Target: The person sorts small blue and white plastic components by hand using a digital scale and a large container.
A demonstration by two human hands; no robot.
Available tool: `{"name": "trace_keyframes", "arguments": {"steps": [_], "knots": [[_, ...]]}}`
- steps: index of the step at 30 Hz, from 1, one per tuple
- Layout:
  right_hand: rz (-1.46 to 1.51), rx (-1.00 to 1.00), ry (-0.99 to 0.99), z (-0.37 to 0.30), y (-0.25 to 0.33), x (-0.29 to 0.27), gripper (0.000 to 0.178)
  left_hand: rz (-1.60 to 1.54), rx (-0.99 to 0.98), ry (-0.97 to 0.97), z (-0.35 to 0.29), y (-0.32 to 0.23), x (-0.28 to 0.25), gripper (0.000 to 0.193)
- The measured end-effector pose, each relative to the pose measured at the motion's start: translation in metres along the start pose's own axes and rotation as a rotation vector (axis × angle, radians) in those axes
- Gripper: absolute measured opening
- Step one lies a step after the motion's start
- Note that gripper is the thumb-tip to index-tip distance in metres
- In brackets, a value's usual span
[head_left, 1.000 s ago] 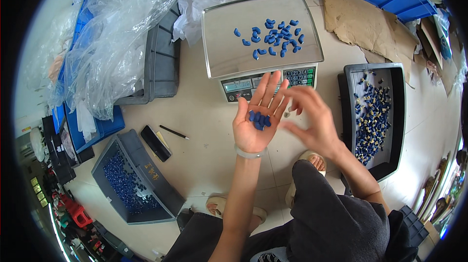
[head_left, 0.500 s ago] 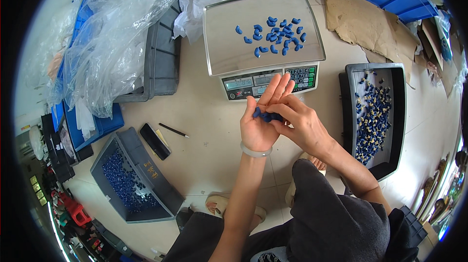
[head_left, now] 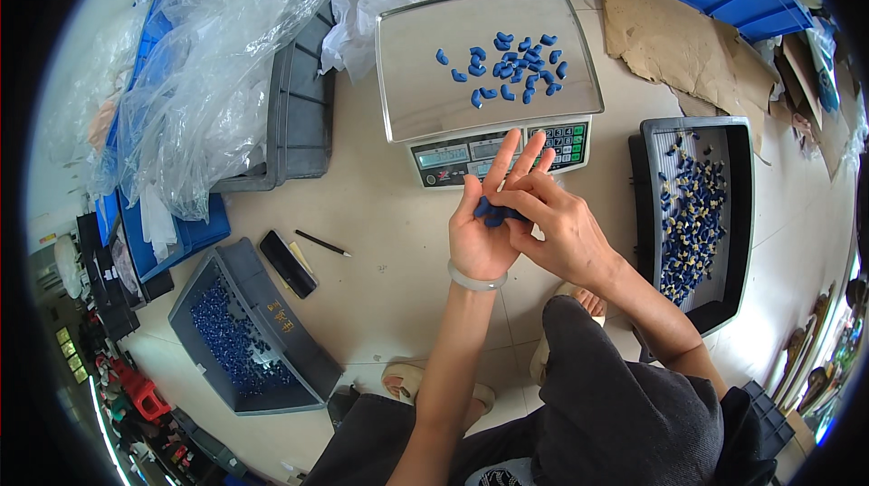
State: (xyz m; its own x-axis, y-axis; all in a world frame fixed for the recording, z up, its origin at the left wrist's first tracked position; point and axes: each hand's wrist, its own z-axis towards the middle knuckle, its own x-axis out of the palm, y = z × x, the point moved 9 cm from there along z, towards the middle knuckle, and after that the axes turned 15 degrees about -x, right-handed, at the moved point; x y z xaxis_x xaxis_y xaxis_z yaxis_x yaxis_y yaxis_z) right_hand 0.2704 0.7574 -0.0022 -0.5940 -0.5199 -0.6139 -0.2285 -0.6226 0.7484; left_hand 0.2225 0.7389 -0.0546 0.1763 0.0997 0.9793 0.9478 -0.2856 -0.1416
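Palm up, my left hand (head_left: 482,246) holds several small curved blue pieces (head_left: 491,212), with its fingers stretched toward the scale. My right hand (head_left: 568,231) is closed in a pinch over that palm, its thumb and fingertips on the blue pieces; its fingers partly hide them. Just beyond both hands stands a digital scale (head_left: 442,176) with a metal pan (head_left: 418,92). Loose blue pieces of the same bent shape (head_left: 520,65) lie on the pan, mostly clustered right of its middle.
At right, a black tray (head_left: 740,251) holds many blue and cream pieces. A grey bin (head_left: 317,376) with small blue bits stands at left, near a phone (head_left: 288,262) and a pen (head_left: 323,243). Plastic sheeting (head_left: 222,61) covers crates at far left; cardboard (head_left: 674,38) lies far right.
My left fingers have spread a little wider and both hands have shifted very slightly. The blue pieces in the palm have moved a little under my right fingertips. The pan's pieces look unchanged.
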Motion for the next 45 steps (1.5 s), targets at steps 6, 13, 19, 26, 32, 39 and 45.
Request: {"name": "trace_keyframes", "arguments": {"steps": [6,13,19,26,32,39,45], "knots": [[0.067,-0.007,-0.016,0.004,0.008,-0.003,0.042,0.022,0.024,-0.022,-0.001,-0.006,0.002,0.065],[0.007,-0.019,0.020,0.003,-0.001,0.004,0.036,0.060,0.044,0.030,-0.002,-0.005,-0.002,0.059],[0.127,0.009,0.048,0.008,-0.010,0.003,0.033,-0.157,0.080,0.159,-0.008,-0.009,-0.012,0.051],[0.014,-0.026,0.095,0.000,-0.001,0.017,0.029,-0.066,0.074,0.026,-0.018,-0.003,-0.024,0.051],[0.030,0.001,0.127,-0.028,-0.012,0.048,0.031,-0.188,0.037,-0.054,-0.049,0.024,-0.053,0.055],[1.415,0.802,-0.092,-0.051,-0.070,0.064,0.020,-0.323,0.088,-0.094,-0.056,0.010,-0.068,0.052],[1.417,0.496,-0.288,0.042,-0.076,-0.003,0.034,-0.342,0.177,-0.087,-0.052,-0.027,-0.053,0.052]]}}
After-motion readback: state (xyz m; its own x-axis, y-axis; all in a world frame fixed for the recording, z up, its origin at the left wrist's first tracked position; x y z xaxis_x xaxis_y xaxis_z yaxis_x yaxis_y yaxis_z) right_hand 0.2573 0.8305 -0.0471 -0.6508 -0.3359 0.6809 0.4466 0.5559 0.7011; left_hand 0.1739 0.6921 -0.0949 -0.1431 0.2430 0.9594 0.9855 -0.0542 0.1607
